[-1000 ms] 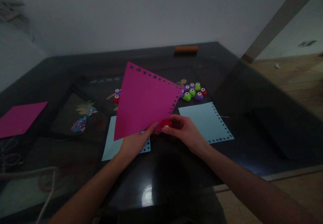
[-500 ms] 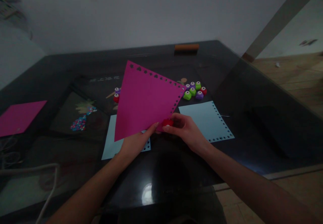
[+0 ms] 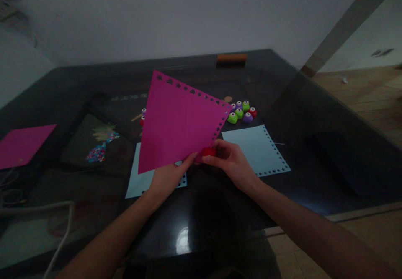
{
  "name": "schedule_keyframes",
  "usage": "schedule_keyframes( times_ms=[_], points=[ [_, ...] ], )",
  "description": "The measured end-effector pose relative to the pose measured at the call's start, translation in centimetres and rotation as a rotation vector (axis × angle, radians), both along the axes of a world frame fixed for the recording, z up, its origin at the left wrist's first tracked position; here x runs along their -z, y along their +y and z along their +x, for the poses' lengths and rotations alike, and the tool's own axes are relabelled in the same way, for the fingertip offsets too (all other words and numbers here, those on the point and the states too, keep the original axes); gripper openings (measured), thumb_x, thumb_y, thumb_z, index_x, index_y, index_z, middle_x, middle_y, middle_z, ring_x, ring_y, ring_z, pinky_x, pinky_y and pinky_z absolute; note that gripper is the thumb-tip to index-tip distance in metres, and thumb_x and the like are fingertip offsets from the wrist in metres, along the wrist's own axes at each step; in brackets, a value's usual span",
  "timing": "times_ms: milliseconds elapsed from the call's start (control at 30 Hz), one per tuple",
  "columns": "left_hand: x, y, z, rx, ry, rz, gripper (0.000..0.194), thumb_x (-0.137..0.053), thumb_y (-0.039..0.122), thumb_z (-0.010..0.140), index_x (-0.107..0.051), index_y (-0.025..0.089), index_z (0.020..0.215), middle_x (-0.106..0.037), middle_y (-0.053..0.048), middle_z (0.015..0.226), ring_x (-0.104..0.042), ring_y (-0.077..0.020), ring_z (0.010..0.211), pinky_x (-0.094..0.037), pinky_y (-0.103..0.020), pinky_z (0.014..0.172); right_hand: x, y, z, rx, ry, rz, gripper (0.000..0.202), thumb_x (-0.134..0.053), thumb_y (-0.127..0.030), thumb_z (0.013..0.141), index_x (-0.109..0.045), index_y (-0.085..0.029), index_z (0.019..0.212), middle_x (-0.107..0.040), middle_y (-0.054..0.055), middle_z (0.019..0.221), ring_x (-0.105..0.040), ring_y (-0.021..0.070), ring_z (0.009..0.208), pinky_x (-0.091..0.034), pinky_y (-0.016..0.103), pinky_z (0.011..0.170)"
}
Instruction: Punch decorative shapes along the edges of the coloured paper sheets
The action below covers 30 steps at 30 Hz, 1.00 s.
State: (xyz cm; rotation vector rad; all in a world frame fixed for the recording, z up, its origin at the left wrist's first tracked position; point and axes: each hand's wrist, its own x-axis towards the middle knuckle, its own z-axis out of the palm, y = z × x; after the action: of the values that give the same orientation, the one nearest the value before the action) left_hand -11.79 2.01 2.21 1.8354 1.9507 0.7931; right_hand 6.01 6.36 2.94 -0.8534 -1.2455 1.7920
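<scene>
A magenta sheet of paper [image 3: 179, 124] is held up at a tilt over the table, with small shapes such as stars and hearts cut along two of its edges. My left hand [image 3: 171, 176] grips its lower edge, thumb in front and the other fingers hidden behind. Between the thumb and fingers of my right hand [image 3: 232, 161] is a red craft punch [image 3: 208, 152], at the sheet's lower right corner. Light blue sheets with punched edges lie beneath: one [image 3: 133, 178] partly under my left hand, another [image 3: 256, 149] beyond my right.
Several green, purple and red craft punches [image 3: 239, 113] stand behind the right blue sheet. More punches [image 3: 143, 113] show left of the held paper. Confetti-like cutouts [image 3: 96, 152], another magenta sheet [image 3: 28, 145] and a white cable [image 3: 70, 220] are at left. A brown roll [image 3: 232, 58] lies at the back.
The magenta sheet has swung slightly up and to the left at its far corner. Both hands keep their grips, and the red punch stays at the sheet's corner.
</scene>
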Motion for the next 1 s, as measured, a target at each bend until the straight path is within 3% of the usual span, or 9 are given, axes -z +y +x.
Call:
schedule_keyframes(
  times_ms=[133,333,500,767,1000],
  points=[
    [-0.4,0.3,0.3,0.010,0.023,-0.035,0.031,-0.049,0.044,0.081,-0.072,0.027,0.092,-0.073,-0.007,0.082,-0.065,-0.0294,0.092,-0.043,-0.046,0.093,0.0,0.1,0.0,-0.017,-0.040,0.029,0.023,-0.076,-0.028,0.065,-0.065,-0.020,0.082,-0.069,0.002,0.080,-0.065,0.0173,0.077,-0.049,0.036,0.079],
    [-1.6,0.8,1.1,-0.090,-0.127,0.016,0.032,-0.051,0.046,0.079,-0.070,0.024,0.093,-0.074,-0.006,0.082,-0.063,-0.0285,0.100,-0.037,-0.047,0.100,0.1,0.1,-0.1,0.021,-0.111,0.084,0.029,-0.076,-0.031,0.065,-0.065,-0.021,0.090,-0.070,0.001,0.086,-0.065,0.0168,0.080,-0.050,0.033,0.077],
    [-1.6,0.9,1.2,-0.123,-0.201,0.029,0.031,-0.056,0.044,0.076,-0.070,0.023,0.094,-0.074,-0.006,0.086,-0.064,-0.0283,0.099,-0.038,-0.046,0.101,0.0,0.0,-0.1,0.016,-0.189,0.149,0.030,-0.076,-0.033,0.065,-0.063,-0.022,0.091,-0.069,0.001,0.085,-0.063,0.0166,0.078,-0.050,0.033,0.075],
    [-1.7,0.7,0.9,-0.147,-0.172,-0.008,0.029,-0.054,0.046,0.077,-0.071,0.025,0.088,-0.074,-0.007,0.090,-0.063,-0.0299,0.101,-0.038,-0.049,0.100,0.1,0.0,-0.2,0.005,-0.179,0.097,0.034,-0.077,-0.032,0.062,-0.063,-0.022,0.091,-0.068,0.001,0.085,-0.063,0.0164,0.077,-0.050,0.034,0.075],
    [-1.8,0.9,0.6,-0.166,-0.134,0.094,0.029,-0.054,0.045,0.078,-0.071,0.025,0.091,-0.073,-0.006,0.090,-0.060,-0.0293,0.107,-0.033,-0.048,0.105,0.0,0.2,-0.1,0.008,-0.164,0.038,0.042,-0.079,-0.029,0.060,-0.065,-0.023,0.099,-0.069,0.001,0.091,-0.064,0.0171,0.083,-0.050,0.038,0.082]
  ],
)
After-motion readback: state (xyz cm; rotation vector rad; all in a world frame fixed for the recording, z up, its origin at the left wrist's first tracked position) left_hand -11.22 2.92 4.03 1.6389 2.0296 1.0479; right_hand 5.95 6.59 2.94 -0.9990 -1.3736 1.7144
